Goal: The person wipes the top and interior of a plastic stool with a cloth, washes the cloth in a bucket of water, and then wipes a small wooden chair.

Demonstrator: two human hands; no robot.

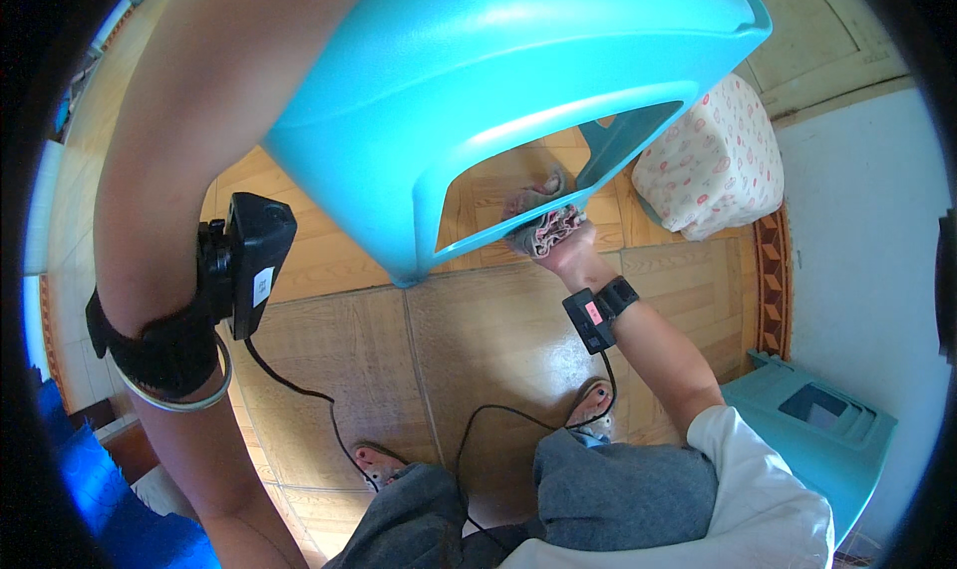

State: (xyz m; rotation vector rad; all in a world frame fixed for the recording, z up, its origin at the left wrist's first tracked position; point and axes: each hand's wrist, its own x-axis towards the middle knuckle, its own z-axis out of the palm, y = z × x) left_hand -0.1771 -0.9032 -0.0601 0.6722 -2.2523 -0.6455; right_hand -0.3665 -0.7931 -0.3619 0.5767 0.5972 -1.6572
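Note:
A large turquoise plastic stool (478, 100) fills the upper middle, tilted, with a wide opening in its side. My right hand (575, 254) is closed on a crumpled pink and grey cloth (554, 232). The cloth is wrapped about the stool's lower bar, showing on both sides of it. My left hand (234, 80) looms large and close at the upper left, against the stool's left side. Its fingers lie beyond the top edge of the picture, so their grip is hidden. Each wrist carries a strapped black device with a cable.
A covered object in white cloth with a red pattern (713, 160) stands by the wall at right. A smaller teal stool (857, 424) is at lower right, blue fabric (130, 499) at lower left. Black cables (469, 414) hang over the tiled floor (339, 350) near my feet.

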